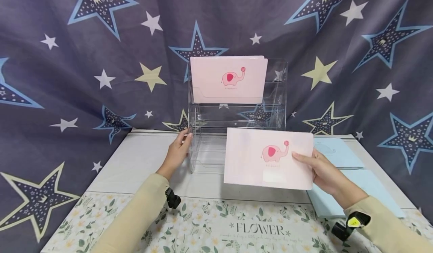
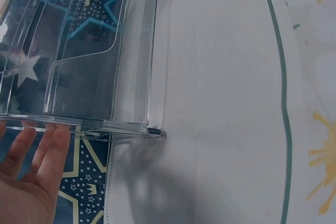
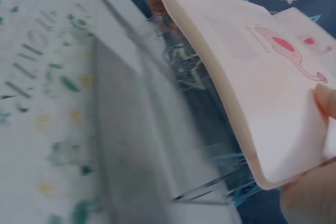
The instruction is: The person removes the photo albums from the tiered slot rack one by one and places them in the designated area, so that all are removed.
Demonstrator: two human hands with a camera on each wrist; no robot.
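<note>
Notebook (image 1: 243, 159), pink, red elephant right of centre: raised above the desk (image 1: 135, 155), front towards the head camera, before the lower right part of the rack (image 1: 216, 115); contact with the rack cannot be told. Right hand (image 1: 326, 172): grip pinching the notebook's right edge, thumb across the front. Left hand (image 1: 177, 151): grip loose, fingers extended against the rack's left side. Rack: clear, tiered, standing on the desk. Racked notebook (image 1: 209, 74): pink, matching elephant, top tier. Blue notebooks (image 1: 358, 193), two: desk, right side. Floral cover (image 1: 203, 226): near edge, lettered FLOWER. Curtain (image 1: 243, 12): dark, star-patterned, behind.
</note>
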